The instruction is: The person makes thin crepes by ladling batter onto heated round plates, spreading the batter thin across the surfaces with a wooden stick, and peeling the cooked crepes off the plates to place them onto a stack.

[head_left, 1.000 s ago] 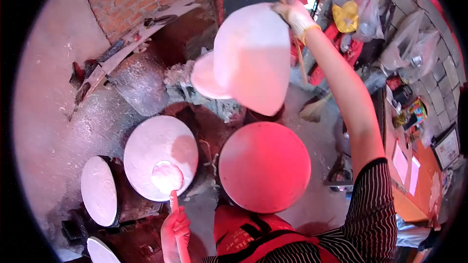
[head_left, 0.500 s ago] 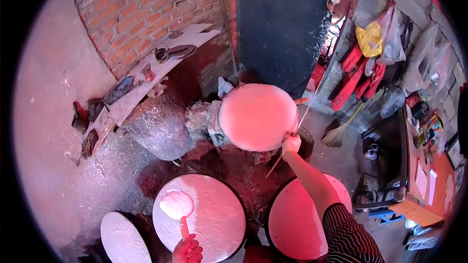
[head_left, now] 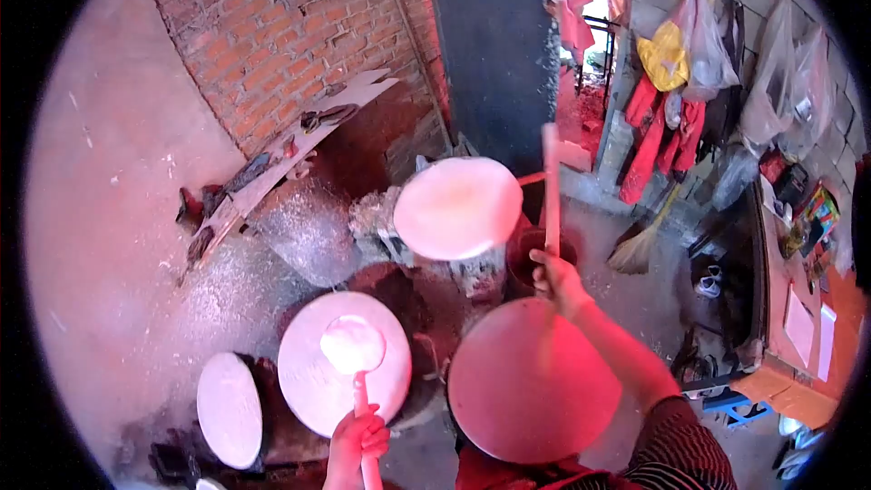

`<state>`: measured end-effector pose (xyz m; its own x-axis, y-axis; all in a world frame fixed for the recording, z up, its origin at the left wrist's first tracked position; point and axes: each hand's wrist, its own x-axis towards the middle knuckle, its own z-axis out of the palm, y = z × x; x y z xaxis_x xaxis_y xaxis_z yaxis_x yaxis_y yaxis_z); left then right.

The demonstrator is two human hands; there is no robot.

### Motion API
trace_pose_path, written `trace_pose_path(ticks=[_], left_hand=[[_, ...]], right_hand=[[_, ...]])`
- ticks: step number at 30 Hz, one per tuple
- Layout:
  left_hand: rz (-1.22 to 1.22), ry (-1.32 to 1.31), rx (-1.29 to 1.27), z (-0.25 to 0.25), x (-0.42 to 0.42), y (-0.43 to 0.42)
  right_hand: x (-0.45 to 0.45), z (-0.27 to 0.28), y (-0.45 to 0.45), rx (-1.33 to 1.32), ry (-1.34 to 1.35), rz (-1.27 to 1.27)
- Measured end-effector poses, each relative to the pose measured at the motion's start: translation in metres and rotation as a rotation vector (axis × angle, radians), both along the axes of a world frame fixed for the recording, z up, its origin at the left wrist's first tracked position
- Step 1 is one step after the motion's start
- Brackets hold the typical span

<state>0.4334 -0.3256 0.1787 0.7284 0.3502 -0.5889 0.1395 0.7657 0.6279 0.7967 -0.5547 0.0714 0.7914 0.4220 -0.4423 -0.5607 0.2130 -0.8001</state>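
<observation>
My left hand (head_left: pixel 359 440) is closed around the handle of a ladle (head_left: pixel 360 390), whose round bowl is full of thick white batter (head_left: pixel 352 345). The ladle hangs over a large pale round pan (head_left: pixel 304 377). My right hand (head_left: pixel 561 281) grips the lower end of a long flat wooden stick (head_left: pixel 552 186), held upright. Below that hand and forearm is a darker round griddle (head_left: pixel 517 381). Farther forward, a round griddle with a pale surface (head_left: pixel 458 209) rests on a brick support.
A pale oval disc (head_left: pixel 229 408) leans at the lower left. Behind it stand a dusty mound (head_left: pixel 308 236) and a sloping board (head_left: pixel 272 159). A broom (head_left: pixel 635 249), hanging bags (head_left: pixel 771 82) and a table (head_left: pixel 785 363) are on the right. A dark door (head_left: pixel 485 45) is ahead.
The view has shifted. My right hand has moved from beside the far griddle to above the near right one, and the stick has turned its broad face towards me. The ladle stays over the left pan.
</observation>
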Motion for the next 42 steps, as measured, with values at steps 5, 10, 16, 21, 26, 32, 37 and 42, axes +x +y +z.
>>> trace_pose_path(ticks=[5,10,16,21,26,32,37,42], left_hand=[[-0.193,-0.021,0.037,0.015,0.000,-0.127],[-0.589,0.049,1.428,-0.003,0.056,-0.222],[-0.558,0.015,1.486,-0.055,0.091,-0.279],[-0.319,0.161,1.441,-0.174,0.134,-0.296],[-0.057,0.289,1.640,-0.179,0.159,-0.305],[-0.065,0.206,1.568,-0.126,0.136,-0.243],[-0.053,0.098,1.386,-0.125,0.056,-0.217],[0.193,0.042,0.773,-0.169,-0.005,-0.204]], right_hand=[[-0.131,0.009,-0.220,-0.263,-0.603,0.315],[-0.194,0.077,-0.327,-0.781,-1.574,0.617],[-0.231,-0.017,-0.421,-0.399,-0.357,0.445],[-0.298,-0.105,-0.402,-0.577,-0.562,0.138],[-0.281,-0.087,-0.325,-1.056,-0.651,0.129],[-0.234,-0.114,-0.258,-0.469,-0.467,0.084],[-0.262,-0.132,-0.280,-0.217,-0.617,-0.242],[-0.292,-0.126,-0.241,-0.519,-0.475,-0.132]])
